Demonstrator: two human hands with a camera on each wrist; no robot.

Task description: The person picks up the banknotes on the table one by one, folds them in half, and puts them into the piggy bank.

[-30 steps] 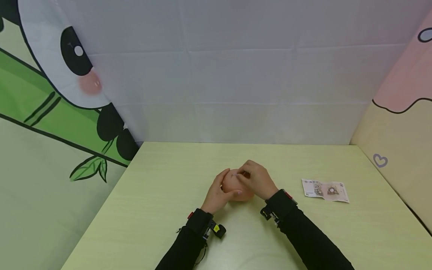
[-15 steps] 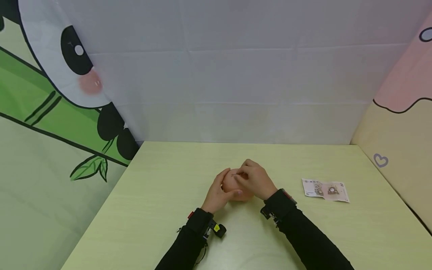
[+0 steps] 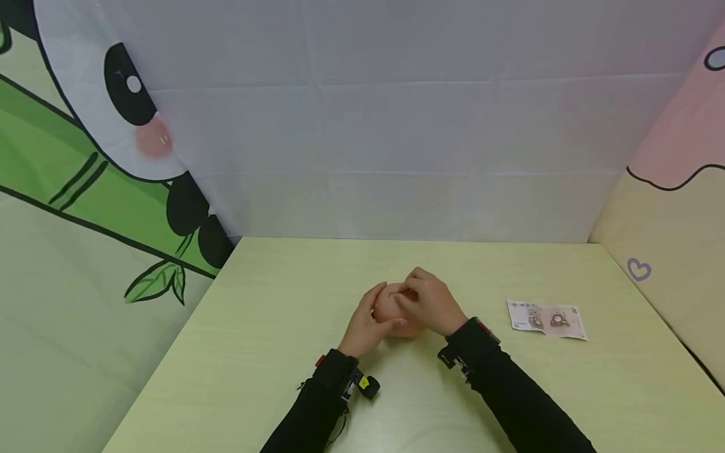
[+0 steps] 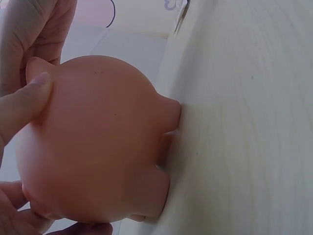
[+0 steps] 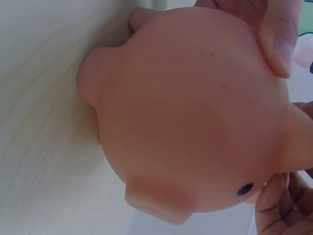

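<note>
- Progress can be judged only in part: a pink piggy bank (image 3: 391, 311) is stood on its stubby feet on the pale green table (image 3: 272, 352), near the middle, and is worked on by both hands.
- Support is given by the left hand (image 3: 362, 327), whose fingers are curled round the bank's left side and whose thumb is pressed against the body, as shown in the left wrist view (image 4: 29, 98).
- Over the top of the bank the right hand (image 3: 433, 302) is laid, its fingertips drawn together as if something thin were pinched there; what is pinched, if anything, cannot be told.
- One banknote (image 3: 546, 319) is left lying flat on the table, well apart to the right of the hands, untouched; by that sign, at least one note is judged not yet put away.
- Contents of the bank cannot be seen: its body is opaque, and the slot is hidden under the right hand.
- In the right wrist view the bank's flank (image 5: 195, 117), a small dark eye and two feet are shown, and no opening is visible there.
- No other container is seen on the table.
</note>
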